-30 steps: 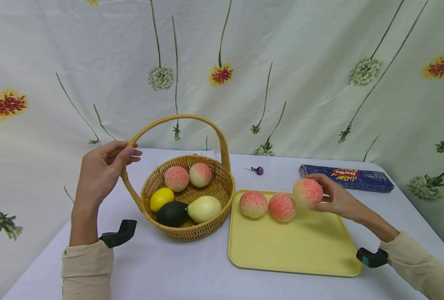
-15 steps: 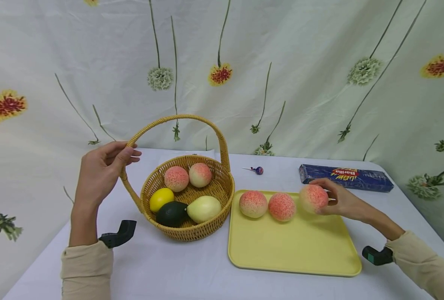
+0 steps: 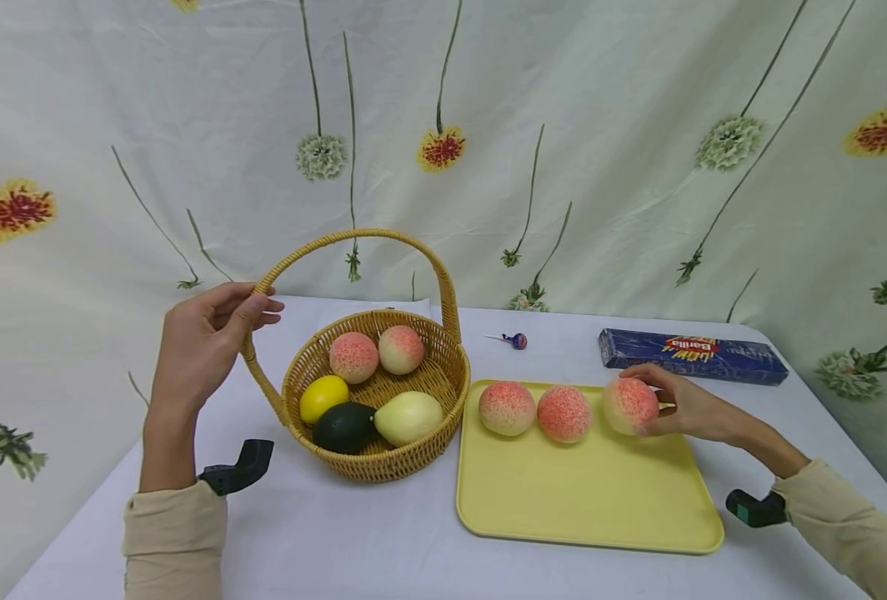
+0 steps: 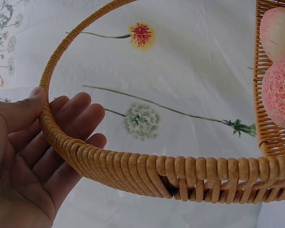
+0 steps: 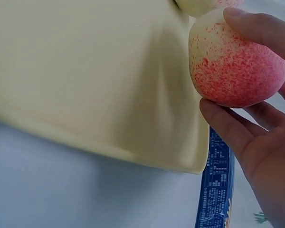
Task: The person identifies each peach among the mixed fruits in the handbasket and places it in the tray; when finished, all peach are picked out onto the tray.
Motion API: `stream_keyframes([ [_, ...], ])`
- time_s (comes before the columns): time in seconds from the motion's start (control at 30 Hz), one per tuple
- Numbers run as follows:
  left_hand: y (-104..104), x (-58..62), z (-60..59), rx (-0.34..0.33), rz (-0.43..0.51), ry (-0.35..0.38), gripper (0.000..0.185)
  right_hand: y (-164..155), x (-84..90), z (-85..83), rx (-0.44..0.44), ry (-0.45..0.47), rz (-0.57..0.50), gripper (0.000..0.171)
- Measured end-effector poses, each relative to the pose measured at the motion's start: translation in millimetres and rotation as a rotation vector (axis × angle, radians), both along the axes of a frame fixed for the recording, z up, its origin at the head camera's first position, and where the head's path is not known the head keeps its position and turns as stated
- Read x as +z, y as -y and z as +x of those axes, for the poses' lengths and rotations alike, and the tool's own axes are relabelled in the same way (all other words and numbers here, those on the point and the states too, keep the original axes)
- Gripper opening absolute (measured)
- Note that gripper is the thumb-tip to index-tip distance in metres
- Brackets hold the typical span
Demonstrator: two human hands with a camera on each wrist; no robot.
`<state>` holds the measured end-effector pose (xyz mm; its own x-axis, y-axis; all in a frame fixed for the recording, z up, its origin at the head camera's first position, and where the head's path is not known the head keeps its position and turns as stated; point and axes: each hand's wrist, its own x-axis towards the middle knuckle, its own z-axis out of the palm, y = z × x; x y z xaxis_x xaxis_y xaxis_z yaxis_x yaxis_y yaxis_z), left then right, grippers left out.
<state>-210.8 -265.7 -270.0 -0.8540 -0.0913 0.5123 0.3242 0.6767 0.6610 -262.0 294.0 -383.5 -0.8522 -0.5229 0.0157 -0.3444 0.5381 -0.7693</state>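
Observation:
My left hand (image 3: 205, 337) holds the wicker basket's handle (image 3: 338, 237) at its left side, thumb on one side and fingers behind. Inside the basket (image 3: 383, 471) lie two peaches, a lemon (image 3: 323, 399), a dark green avocado-shaped fruit (image 3: 344, 428) and a pale pear-shaped fruit (image 3: 409, 418). My right hand (image 3: 687, 408) grips a pink and cream peach (image 3: 630, 406) at the back right of the yellow tray (image 3: 586, 508). In the right wrist view, thumb and fingers are around this peach (image 5: 235, 61). Two more peaches (image 3: 507, 408) sit in a row on the tray to its left.
A blue Barilla pasta box (image 3: 691, 356) lies behind the tray. A small lollipop (image 3: 517, 341) rests on the white table behind the tray's left part. A flower-printed cloth (image 3: 601, 167) hangs at the back.
My right hand has carried the peach to the right and down to the tray, beside the other two. The left hand and the basket have stayed put.

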Motion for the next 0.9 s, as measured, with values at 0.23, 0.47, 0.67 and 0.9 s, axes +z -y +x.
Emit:
stream_keyframes([
  [0.23,0.4,-0.7,-0.3,-0.003,0.002,-0.005,0.035,-2.9,-2.9,-1.1,0.035,0.020,0.003,0.070],
  [0.47,0.6,-0.9,-0.1,-0.005,-0.001,-0.010,0.035,-2.0,-2.7,2.4,0.053,0.023,0.008,0.070],
  [0.67,0.0,-1.1,-0.4,0.000,0.008,-0.004,0.036,-0.6,-3.1,4.0,0.053,0.019,0.010,0.070],
  [0.9,-0.5,-0.8,-1.1,0.006,0.015,-0.002,0.036,0.7,-5.7,4.8,0.063,0.050,-0.021,0.072],
])
